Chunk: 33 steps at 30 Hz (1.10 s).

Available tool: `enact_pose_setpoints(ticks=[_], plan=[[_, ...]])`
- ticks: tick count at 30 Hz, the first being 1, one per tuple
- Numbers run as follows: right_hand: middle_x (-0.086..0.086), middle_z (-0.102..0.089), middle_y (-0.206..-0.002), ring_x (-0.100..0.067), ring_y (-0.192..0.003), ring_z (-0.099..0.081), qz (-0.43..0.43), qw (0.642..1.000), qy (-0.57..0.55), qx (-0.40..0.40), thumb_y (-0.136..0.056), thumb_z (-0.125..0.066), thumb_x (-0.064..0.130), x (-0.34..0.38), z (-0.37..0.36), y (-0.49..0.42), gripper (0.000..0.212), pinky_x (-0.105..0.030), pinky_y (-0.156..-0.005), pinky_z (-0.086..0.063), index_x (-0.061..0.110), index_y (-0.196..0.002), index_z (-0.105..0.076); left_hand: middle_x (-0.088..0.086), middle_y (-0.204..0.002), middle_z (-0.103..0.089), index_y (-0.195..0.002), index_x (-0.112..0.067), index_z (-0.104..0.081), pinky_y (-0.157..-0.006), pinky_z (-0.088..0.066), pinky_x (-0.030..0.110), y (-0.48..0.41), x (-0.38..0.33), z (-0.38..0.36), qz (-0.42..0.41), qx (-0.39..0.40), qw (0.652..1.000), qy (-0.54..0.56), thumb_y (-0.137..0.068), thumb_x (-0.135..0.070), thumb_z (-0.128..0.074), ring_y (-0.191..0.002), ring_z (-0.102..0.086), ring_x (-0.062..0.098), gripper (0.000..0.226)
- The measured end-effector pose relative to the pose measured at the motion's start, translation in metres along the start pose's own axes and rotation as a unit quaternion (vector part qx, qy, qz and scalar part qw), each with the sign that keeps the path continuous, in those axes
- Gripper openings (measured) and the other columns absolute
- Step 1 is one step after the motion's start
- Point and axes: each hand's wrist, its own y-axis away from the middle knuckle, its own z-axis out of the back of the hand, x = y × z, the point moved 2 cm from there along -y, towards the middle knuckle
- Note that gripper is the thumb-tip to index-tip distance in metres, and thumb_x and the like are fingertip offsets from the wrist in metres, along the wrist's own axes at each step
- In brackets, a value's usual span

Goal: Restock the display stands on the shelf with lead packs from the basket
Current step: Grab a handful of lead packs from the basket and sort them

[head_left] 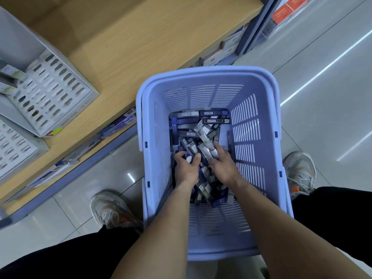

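1. One basket, pale purple with slotted walls, stands on the tiled floor between two shoes, just beside the front edge of the shelf. Its high walls close in both forearms.
2. The lead packs lie in a loose heap across the basket's bottom, too tangled to count.
3. The left hand has its fingers and thumb curled round a pack near the basket's left wall.
4. The right hand grips a small bundle of clear packs, their ends pointing toward the far wall.
5. Two display stands with slotted grey faces sit at the shelf's left end. A few packs marked "100" stand at the left edge of the farther one.
6. Writing: "HB" and "07" show on several packs near the basket's far wall, and "HB" on one at the near right corner.
7. Red boxes sit beyond the shelf's right end, print too blurred to read.
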Motion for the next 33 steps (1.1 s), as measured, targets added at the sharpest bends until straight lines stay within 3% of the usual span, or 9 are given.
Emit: enact_pose_setpoints(ticks=[2, 4, 11, 16, 21, 25, 27, 30, 33], plan=[[-0.002, -0.033, -0.157, -0.025, -0.136, -0.043, 0.000, 1.000, -0.004, -0.003, -0.096, -0.045, 0.050, 0.009, 0.002, 0.007, 0.063, -0.048, -0.112, -0.036, 0.042, -0.154, -0.024, 0.004, -0.117, -0.054, -0.141, -0.018, -0.033, -0.086, -0.042, 0.031, 0.000, 0.000, 0.001, 0.000, -0.003, 1.000, 0.009, -0.097, -0.045, -0.063, -0.099, -0.055, 0.025, 0.059], [-0.001, -0.031, -0.159, -0.023, -0.142, -0.036, 0.009, 1.000, 0.003, -0.010, -0.100, -0.042, 0.055, 0.009, 0.002, 0.008, 0.061, -0.044, -0.115, -0.031, 0.036, -0.156, -0.025, 0.004, -0.118, -0.054, -0.142, -0.017, -0.034, -0.087, -0.041, 0.031, 0.000, 0.000, 0.001, 0.007, -0.007, 0.999, 0.033, -0.098, -0.041, -0.063, -0.101, -0.054, 0.023, 0.058], [-0.009, -0.063, -0.130, -0.029, -0.119, -0.059, 0.055, 0.992, 0.087, -0.068, -0.105, -0.029, 0.049, 0.004, 0.004, 0.007, 0.051, -0.040, -0.095, -0.047, 0.027, -0.150, -0.040, -0.002, -0.119, -0.049, -0.143, -0.013, -0.037, -0.088, -0.037, 0.026, -0.002, -0.008, -0.001, 0.018, -0.024, 0.995, 0.093, -0.096, -0.037, -0.067, -0.104, -0.049, 0.017, 0.061], [-0.006, -0.065, -0.130, -0.029, -0.120, -0.059, 0.061, 0.993, 0.086, -0.058, -0.105, -0.028, 0.050, 0.003, 0.006, 0.008, 0.047, -0.040, -0.096, -0.048, 0.037, -0.146, -0.045, 0.001, -0.124, -0.054, -0.143, -0.019, -0.033, -0.087, -0.040, 0.029, -0.001, -0.012, -0.003, 0.008, -0.003, 0.996, 0.085, -0.093, -0.046, -0.068, -0.103, -0.053, 0.021, 0.066], [-0.002, -0.059, -0.141, -0.022, -0.129, -0.053, 0.049, 0.996, 0.044, -0.056, -0.105, -0.039, 0.041, 0.005, 0.006, 0.010, 0.045, -0.035, -0.104, -0.041, 0.027, -0.146, -0.048, -0.004, -0.130, -0.050, -0.150, -0.022, -0.027, -0.090, -0.039, 0.029, 0.002, -0.011, -0.004, -0.012, 0.023, 0.997, 0.071, -0.089, -0.056, -0.068, -0.108, -0.051, 0.017, 0.080], [0.009, -0.073, -0.107, -0.010, -0.097, -0.066, 0.061, 0.998, 0.001, -0.032, -0.103, -0.044, 0.037, 0.011, 0.004, 0.013, 0.033, -0.039, -0.091, -0.054, 0.032, -0.129, -0.064, -0.006, -0.134, -0.050, -0.153, -0.022, -0.027, -0.098, -0.043, 0.031, 0.002, -0.011, -0.002, -0.019, 0.021, 0.997, 0.077, -0.085, -0.061, -0.071, -0.118, -0.053, 0.018, 0.090], [0.013, -0.072, -0.105, -0.006, -0.098, -0.065, 0.062, 0.998, -0.024, -0.020, -0.103, -0.045, 0.033, 0.012, 0.002, 0.014, 0.030, -0.036, -0.090, -0.053, 0.032, -0.124, -0.067, -0.004, -0.136, -0.052, -0.152, -0.023, -0.030, -0.100, -0.046, 0.033, 0.001, -0.011, -0.002, -0.015, 0.019, 0.996, 0.083, -0.082, -0.062, -0.073, -0.119, -0.056, 0.019, 0.091], [0.016, -0.073, -0.105, -0.004, -0.100, -0.065, 0.056, 0.996, -0.073, -0.008, -0.103, -0.046, 0.026, 0.013, 0.000, 0.017, 0.030, -0.031, -0.091, -0.050, 0.033, -0.119, -0.070, -0.001, -0.127, -0.058, -0.148, -0.021, -0.037, -0.087, -0.046, 0.026, 0.002, -0.012, 0.000, -0.004, 0.014, 0.994, 0.106, -0.082, -0.054, -0.078, -0.104, -0.058, 0.015, 0.085], [0.021, -0.073, -0.097, -0.002, -0.102, -0.065, 0.043, 0.993, -0.114, -0.005, -0.101, -0.044, 0.022, 0.014, 0.001, 0.020, 0.037, -0.027, -0.091, -0.048, 0.042, -0.098, -0.074, -0.001, -0.121, -0.061, -0.147, -0.017, -0.040, -0.085, -0.045, 0.025, 0.000, -0.012, 0.001, 0.007, 0.013, 0.992, 0.123, -0.079, -0.049, -0.082, -0.102, -0.060, 0.014, 0.086]])
